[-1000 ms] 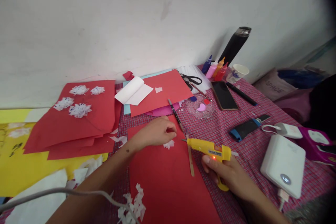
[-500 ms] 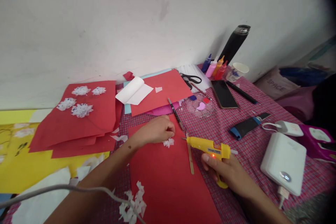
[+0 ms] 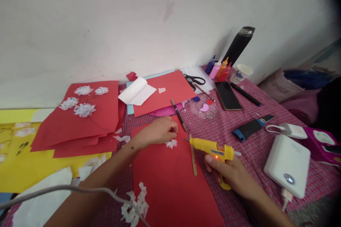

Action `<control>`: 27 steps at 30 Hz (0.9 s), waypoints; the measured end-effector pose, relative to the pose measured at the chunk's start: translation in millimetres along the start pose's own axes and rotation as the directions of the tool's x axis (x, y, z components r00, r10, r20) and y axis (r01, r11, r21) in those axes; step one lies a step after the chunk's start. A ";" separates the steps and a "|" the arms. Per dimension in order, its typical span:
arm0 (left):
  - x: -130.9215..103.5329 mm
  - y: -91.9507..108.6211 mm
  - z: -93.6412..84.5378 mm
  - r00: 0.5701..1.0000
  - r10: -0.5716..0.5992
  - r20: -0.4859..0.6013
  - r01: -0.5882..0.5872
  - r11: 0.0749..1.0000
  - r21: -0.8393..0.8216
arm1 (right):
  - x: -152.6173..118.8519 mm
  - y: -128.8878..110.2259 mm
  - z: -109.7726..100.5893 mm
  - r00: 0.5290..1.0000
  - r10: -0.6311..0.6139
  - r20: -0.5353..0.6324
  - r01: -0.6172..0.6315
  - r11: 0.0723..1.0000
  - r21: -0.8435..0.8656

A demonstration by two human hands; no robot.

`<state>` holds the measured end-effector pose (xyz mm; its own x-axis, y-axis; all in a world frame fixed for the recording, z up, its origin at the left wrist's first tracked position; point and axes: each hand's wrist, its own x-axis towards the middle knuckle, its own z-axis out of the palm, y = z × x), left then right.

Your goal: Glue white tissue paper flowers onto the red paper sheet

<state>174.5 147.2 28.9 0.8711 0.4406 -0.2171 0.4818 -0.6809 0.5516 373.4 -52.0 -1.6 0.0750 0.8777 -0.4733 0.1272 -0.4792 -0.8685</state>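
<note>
My right hand point(image 3: 226, 172) is wrapped round the handle of a yellow hot glue gun point(image 3: 210, 147), whose red light is lit. A white glue stick pokes out of its back, and its nozzle points left toward my left hand point(image 3: 162, 131). That hand is closed, fingers curled down at a small crumpled white paper flower point(image 3: 171, 144) on a red sheet point(image 3: 176, 184). What its fingertips pinch, if anything, is hidden. A wooden stick point(image 3: 193, 161) lies under the nozzle, and a paintbrush point(image 3: 179, 114) lies beyond it. Torn white paper pieces point(image 3: 135, 204) lie at the near left of the sheet.
Red sheets point(image 3: 87, 122) with several white paper flowers lie at left. Behind are black-handled scissors point(image 3: 195, 79), a paint palette point(image 3: 204, 108), a phone point(image 3: 228, 95), paint bottles point(image 3: 215, 69), a paper cup point(image 3: 241, 73) and a black flask point(image 3: 238, 44). A white power bank point(image 3: 287, 165) sits right; a grey cable point(image 3: 87, 188) crosses the foreground.
Both hands and the glue gun stay nearly where they were. The view has shifted very slightly; nothing is taken up or let go.
</note>
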 end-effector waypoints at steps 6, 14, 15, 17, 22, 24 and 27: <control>-1.2 -2.5 0.8 0.999 -0.038 -0.021 0.037 0.998 -0.054 | -1.6 0.9 -0.3 1.000 0.003 0.000 -0.003 1.000 -0.003; -2.0 1.2 -4.8 0.996 -0.080 -0.034 0.077 0.994 -0.080 | -1.1 2.8 -1.1 1.000 -0.007 0.000 0.007 1.000 -0.017; -2.7 1.1 -5.5 0.996 -0.081 -0.040 0.078 0.994 -0.079 | -1.1 3.1 -1.4 1.000 -0.009 -0.001 0.009 1.000 -0.018; -5.3 -0.3 -5.9 0.996 -0.072 -0.043 0.068 0.993 -0.093 | -0.9 4.0 -2.1 1.000 -0.006 0.006 0.006 1.000 -0.021; -13.9 -8.9 -0.8 0.994 0.005 -0.110 -0.017 0.994 -0.107 | 0.9 6.0 -3.1 1.000 -0.001 0.028 0.002 1.000 -0.031; -17.0 -11.7 2.7 0.991 0.071 -0.117 -0.079 0.995 -0.059 | 1.4 5.9 -2.8 0.999 -0.007 0.034 0.008 0.999 -0.036; -22.4 -11.7 6.4 0.983 0.149 -0.104 -0.149 0.989 0.009 | 1.2 5.1 -2.1 0.999 -0.014 0.031 0.015 0.999 -0.042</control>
<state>149.9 141.6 22.1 0.9185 0.3925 -0.0478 0.3476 -0.7440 0.5707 376.2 -53.4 -6.2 0.0424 0.8839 -0.4658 0.1701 -0.4658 -0.8684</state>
